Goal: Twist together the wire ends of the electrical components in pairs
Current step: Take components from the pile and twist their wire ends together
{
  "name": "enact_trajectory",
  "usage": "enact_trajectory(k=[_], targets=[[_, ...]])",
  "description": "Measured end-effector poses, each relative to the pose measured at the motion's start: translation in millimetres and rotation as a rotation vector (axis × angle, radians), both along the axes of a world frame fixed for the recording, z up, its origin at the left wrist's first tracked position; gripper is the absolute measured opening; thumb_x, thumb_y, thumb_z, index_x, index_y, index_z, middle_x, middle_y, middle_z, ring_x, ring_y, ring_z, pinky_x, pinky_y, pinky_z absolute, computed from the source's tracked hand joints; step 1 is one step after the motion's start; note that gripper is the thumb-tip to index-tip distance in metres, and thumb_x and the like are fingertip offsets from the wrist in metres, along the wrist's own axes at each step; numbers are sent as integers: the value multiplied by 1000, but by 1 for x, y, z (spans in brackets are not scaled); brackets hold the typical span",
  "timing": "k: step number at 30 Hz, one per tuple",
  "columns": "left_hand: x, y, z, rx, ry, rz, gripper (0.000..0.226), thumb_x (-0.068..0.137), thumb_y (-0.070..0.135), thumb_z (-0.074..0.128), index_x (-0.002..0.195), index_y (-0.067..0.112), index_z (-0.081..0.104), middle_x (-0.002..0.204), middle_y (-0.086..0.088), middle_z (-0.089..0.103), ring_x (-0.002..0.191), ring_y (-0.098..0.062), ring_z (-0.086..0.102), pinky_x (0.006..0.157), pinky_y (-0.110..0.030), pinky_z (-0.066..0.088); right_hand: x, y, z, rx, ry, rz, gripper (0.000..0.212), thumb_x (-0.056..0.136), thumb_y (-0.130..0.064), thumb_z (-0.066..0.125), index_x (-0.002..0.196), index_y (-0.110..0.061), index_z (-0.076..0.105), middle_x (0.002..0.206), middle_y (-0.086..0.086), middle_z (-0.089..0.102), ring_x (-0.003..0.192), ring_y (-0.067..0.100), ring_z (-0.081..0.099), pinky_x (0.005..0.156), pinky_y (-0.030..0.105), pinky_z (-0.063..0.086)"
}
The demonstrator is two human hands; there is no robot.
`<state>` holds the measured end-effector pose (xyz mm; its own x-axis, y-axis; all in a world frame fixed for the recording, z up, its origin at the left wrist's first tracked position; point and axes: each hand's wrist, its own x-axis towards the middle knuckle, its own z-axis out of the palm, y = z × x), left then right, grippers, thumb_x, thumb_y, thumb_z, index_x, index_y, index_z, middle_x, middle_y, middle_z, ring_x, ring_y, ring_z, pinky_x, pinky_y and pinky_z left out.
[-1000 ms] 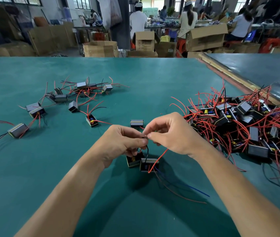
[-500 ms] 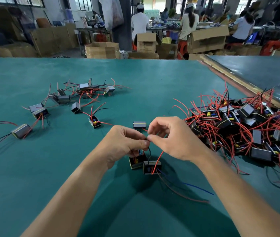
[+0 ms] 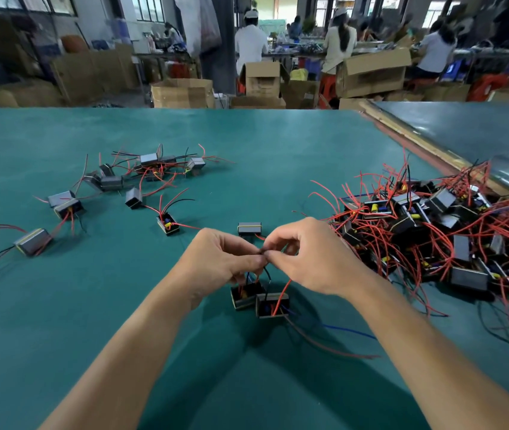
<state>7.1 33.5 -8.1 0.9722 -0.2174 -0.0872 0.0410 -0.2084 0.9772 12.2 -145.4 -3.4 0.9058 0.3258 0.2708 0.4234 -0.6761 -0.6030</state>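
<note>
Two small black box components [image 3: 273, 305] hang side by side just below my hands, over the green table [image 3: 278, 156]. Their black wire ends [image 3: 266, 271] rise to my fingertips. My left hand [image 3: 222, 263] and my right hand [image 3: 312, 259] meet thumb to forefinger, both pinched on those wire ends at the middle. A red wire [image 3: 281, 294] runs from under my right hand down across the right component. Another component [image 3: 249, 228] lies on the table just beyond my fingers.
A big tangled pile of components with red wires [image 3: 439, 231] fills the table's right side. Several components with wires [image 3: 141, 178] lie scattered at the left. Cardboard boxes [image 3: 181, 93] and seated workers stand beyond the far edge. A blue wire [image 3: 349, 332] trails right on the table.
My hands stay pinched together on the wire ends, with the fingers shifting slightly against each other. The two hanging components have barely moved. The view has tilted a little.
</note>
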Motion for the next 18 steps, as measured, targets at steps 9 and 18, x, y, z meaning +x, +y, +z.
enact_trajectory(k=[9, 18], targets=[[-2, 0, 2, 106, -118, 4, 4, 76, 2, 80, 74, 3, 77, 68, -18, 72, 50, -14, 51, 49, -21, 44, 0, 4, 3, 38, 123, -30, 25, 78, -13, 66, 57, -24, 57, 50, -10, 52, 52, 6, 46, 56, 26, 39], [-4, -6, -2, 268, -360, -10, 6, 78, 12, 79, 74, 16, 78, 62, 0, 70, 46, -10, 45, 45, -24, 39, 5, 4, 7, 330, 523, -146, 20, 78, -4, 58, 58, -8, 61, 43, -3, 49, 39, 14, 45, 42, 21, 42]])
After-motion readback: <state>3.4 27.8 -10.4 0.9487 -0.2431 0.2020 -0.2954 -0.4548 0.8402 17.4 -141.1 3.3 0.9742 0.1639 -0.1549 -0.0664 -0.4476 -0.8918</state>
